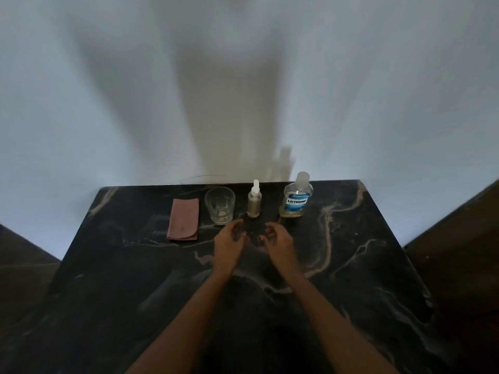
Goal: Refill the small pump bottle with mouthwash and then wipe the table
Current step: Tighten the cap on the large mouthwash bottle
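Hovering empty, fingers loosely curled: left hand [229,242], right hand [278,242], just short of small pump bottle [254,202] standing between glass [220,205] and mouthwash bottle [297,197]; folded pink cloth [183,223] lying leftmost on dark table [378,265].

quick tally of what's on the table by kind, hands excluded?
Bottles: 2, the small pump bottle and the Listerine mouthwash bottle
Drinking glasses: 1, the clear glass, seemingly empty
Cloths: 1, the folded pink cloth
Total: 4 items on the dark marble table
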Tool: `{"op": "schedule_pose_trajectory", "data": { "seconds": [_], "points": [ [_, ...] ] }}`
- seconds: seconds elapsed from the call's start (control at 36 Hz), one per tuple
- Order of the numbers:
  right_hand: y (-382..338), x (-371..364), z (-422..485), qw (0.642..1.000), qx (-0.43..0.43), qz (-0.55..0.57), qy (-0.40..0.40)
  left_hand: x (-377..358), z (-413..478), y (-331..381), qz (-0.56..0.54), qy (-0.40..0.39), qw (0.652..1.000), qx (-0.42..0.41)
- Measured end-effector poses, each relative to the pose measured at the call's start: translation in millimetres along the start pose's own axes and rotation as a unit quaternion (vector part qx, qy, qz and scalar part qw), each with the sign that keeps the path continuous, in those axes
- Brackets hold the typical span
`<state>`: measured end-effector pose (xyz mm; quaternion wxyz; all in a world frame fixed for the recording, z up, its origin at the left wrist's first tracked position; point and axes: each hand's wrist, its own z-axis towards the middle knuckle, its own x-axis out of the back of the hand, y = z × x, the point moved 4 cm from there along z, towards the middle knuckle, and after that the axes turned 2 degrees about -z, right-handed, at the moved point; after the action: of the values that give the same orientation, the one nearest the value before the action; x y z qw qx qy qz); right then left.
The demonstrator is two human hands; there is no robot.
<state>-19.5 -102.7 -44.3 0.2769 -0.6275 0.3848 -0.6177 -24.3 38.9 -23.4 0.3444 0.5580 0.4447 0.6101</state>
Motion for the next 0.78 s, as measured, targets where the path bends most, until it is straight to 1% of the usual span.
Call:
{"op": "schedule_pose_trajectory", "data": {
  "seconds": [0.17, 0.31, 0.47, 0.58, 0.78],
  "points": [
    [-34, -39, -15, 0.999, 0.029, -0.017, -0.025, 46, -2, -17, -0.015, 0.028, 0.999, 0.011],
    [-55, -76, -18, 0.998, 0.041, -0.027, -0.048, 82, 4, -31, 0.011, 0.049, 0.999, 0.000],
    [-77, -119, -8, 0.996, 0.026, -0.004, -0.084, 115, 23, -54, 0.021, 0.062, 0.997, 0.031],
    [-90, -148, 4, 0.994, 0.035, -0.026, -0.102, 130, 42, -70, 0.016, 0.065, 0.996, 0.051],
    [-102, -190, 37, 0.985, 0.039, -0.100, -0.133, 145, 79, -94, 0.042, 0.055, 0.997, 0.047]
  ]
}}
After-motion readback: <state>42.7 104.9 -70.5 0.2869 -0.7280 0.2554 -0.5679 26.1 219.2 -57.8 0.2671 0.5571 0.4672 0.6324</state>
